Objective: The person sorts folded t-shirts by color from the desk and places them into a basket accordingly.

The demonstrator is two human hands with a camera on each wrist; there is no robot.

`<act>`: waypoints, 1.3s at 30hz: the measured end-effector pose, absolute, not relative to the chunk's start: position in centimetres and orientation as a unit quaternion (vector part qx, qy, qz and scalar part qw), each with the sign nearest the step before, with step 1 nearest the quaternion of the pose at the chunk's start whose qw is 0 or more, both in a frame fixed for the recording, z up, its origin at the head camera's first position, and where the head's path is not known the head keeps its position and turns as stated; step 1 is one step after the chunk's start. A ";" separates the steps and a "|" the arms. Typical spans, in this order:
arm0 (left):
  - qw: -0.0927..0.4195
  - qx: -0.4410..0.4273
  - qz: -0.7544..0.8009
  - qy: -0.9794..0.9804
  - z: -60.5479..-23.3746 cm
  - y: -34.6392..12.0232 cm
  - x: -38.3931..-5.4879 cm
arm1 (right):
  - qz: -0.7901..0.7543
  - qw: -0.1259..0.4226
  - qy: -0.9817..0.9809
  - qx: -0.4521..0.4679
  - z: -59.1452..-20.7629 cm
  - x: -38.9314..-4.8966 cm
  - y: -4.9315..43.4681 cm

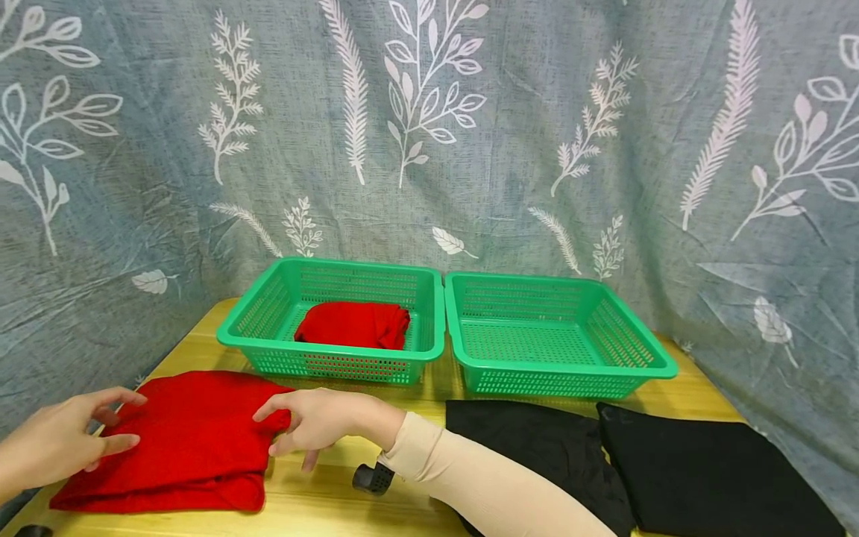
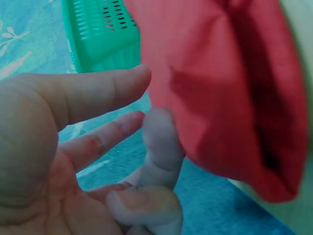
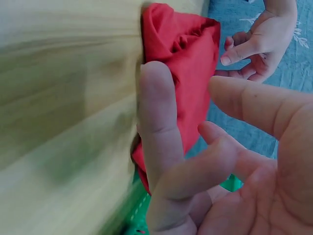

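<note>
A folded red cloth, apparently a garment [image 1: 194,432], lies on the table at the lower left of the head view. By its left edge is my left hand [image 1: 67,440], fingers spread and loosely bent, gripping nothing. On the opposite side, my right hand [image 1: 315,418] hovers at the cloth's right edge with its fingers apart. In the right wrist view, the red cloth [image 3: 193,73] shows layered folds beyond the fingers. The left wrist view has the cloth [image 2: 205,88] just past the fingertips; whether they touch it I cannot tell.
Behind the cloth stands a green basket [image 1: 329,358] holding another folded red cloth [image 1: 349,324]. A second green basket [image 1: 550,380] is beside it on the right. Two black cloths, one left [image 1: 530,432] and one right [image 1: 705,470], lie in front. A patterned curtain [image 1: 496,186] hangs behind the wooden table [image 1: 329,500].
</note>
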State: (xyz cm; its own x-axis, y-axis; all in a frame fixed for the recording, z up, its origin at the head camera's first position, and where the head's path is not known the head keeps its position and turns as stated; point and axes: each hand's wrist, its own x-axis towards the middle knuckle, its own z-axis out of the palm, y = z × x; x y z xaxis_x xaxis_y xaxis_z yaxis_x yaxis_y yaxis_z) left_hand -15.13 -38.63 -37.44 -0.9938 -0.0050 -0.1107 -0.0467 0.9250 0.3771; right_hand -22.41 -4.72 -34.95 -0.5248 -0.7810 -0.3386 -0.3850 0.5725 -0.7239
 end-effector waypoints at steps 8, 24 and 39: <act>0.062 -0.032 0.184 0.980 -38.8 -39.4 -14.7 | -0.289 0.346 0.820 -0.353 -35.8 -21.8 -5.5; 0.054 -0.024 0.216 0.975 -39.6 -38.9 -14.4 | -0.281 0.354 0.826 -0.336 -36.8 -21.5 -5.9; 0.029 0.015 0.215 0.976 -39.5 -36.2 -14.4 | -0.264 0.353 0.826 -0.351 -36.7 -20.9 -3.1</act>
